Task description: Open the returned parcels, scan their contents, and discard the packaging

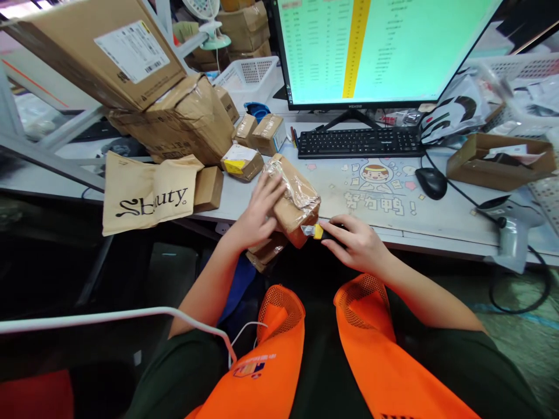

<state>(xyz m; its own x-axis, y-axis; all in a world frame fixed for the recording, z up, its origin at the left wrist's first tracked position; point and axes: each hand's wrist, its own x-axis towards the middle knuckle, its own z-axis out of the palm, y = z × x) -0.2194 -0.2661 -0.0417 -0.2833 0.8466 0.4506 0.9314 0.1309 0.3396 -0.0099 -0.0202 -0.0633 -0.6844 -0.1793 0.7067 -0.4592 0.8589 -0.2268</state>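
A small cardboard parcel (293, 201) wrapped in clear tape leans over the desk's front edge (419, 240). My left hand (258, 214) lies on its left side with fingers spread, steadying it. My right hand (356, 243) is closed round a black and yellow utility knife (322, 232), whose blade tip touches the parcel's lower right corner. Another taped brown packet (266, 251) sits just below the parcel, under my left hand.
Several cardboard boxes (183, 119) and a beige "Sbuty" bag (146, 195) pile up at the left. A keyboard (360, 141), mouse (431, 182) and monitor (375, 49) stand behind. A barcode scanner (509, 230) and open box (498, 163) lie right.
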